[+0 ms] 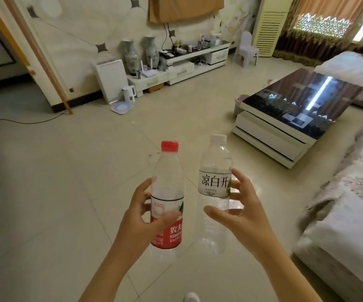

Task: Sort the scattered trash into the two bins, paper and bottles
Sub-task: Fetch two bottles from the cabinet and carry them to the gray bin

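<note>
I hold two empty clear plastic bottles upright in front of me, side by side above the tiled floor. My left hand [142, 214] grips the red-capped bottle [168, 184] around its red and white label. My right hand [239, 210] grips the white-capped bottle [216, 168], fingers behind its white label with black characters and thumb in front of its lower body. The two bottles are a small gap apart. No paper trash is visible from here.
A glossy black-topped coffee table [294, 114] stands ahead on the right, with a small pink-lined bin [240, 101] at its far left corner. A covered sofa [350, 214] runs along the right. A low TV cabinet [193, 62], vases and a kettle [128, 94] line the far wall.
</note>
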Action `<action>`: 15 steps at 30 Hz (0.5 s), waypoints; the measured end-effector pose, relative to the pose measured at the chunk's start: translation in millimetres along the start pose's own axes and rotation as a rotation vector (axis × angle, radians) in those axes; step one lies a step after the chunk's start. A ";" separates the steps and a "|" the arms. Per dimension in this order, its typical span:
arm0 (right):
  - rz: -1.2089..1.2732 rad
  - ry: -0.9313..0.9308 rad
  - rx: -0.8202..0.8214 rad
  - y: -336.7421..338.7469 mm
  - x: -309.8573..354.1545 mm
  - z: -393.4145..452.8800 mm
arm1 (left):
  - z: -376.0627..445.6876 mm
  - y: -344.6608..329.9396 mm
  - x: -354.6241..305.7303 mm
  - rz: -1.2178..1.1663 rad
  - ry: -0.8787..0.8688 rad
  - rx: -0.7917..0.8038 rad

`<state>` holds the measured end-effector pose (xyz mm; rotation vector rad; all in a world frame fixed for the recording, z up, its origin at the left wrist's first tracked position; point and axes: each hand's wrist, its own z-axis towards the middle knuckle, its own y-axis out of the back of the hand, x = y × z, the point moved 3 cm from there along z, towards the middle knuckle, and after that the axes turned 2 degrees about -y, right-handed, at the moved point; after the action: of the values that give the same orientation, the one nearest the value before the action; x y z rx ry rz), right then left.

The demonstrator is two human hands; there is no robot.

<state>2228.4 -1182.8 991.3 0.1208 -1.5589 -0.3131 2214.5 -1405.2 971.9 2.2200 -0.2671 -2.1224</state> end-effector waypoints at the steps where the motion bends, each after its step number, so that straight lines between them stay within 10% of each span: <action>1: -0.009 0.010 0.010 -1.4 1.6 16.5 | 14.2 1.9 -0.4 0.000 0.000 -0.017; 15: -0.029 0.038 0.123 -66.0 1.2 253.9 | 234.1 56.8 9.8 0.006 0.025 -0.127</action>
<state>1968.4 -1215.5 978.4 0.2446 -1.5399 -0.2364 1977.0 -1444.7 959.4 2.1705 -0.1336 -2.0452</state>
